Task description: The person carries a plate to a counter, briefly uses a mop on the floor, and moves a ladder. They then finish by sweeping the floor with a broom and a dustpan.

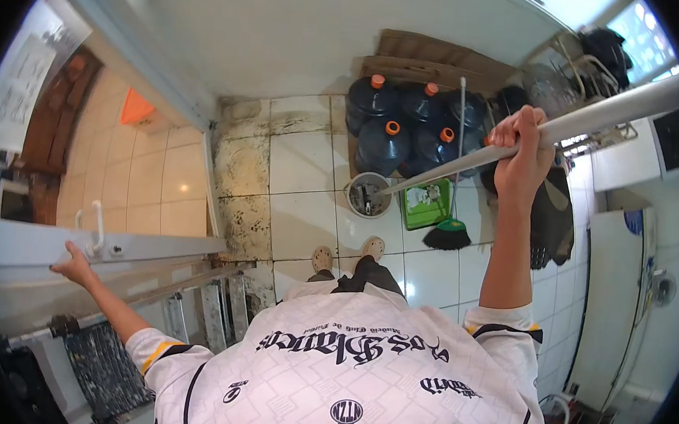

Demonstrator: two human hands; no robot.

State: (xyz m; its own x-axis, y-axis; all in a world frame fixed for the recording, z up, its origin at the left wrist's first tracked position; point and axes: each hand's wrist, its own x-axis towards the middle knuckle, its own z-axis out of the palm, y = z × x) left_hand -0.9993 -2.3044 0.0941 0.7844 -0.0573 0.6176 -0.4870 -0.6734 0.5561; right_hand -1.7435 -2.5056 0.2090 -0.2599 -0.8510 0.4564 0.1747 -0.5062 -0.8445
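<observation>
My right hand (523, 150) is raised at the right, its fingers wrapped round the long pale handle of a mop (618, 109). The handle slants down to the left into a whitish bucket (350, 197) on the floor. Grey, wet-looking material fills the bucket, so the mop's lower end is hard to make out. At the left, my left hand (77, 266) grips a white door (171, 249), just below its white lever handle (97, 227). Some of that hand's fingers are partly hidden.
Dark blue water jugs (383, 146) with orange caps stand beyond the bucket. A green dustpan (427, 204) and a broom (448, 234) are beside it. A folded ladder (214, 310) lies near the door. White appliances (615, 302) line the right. An orange container (136, 108) shows through the doorway.
</observation>
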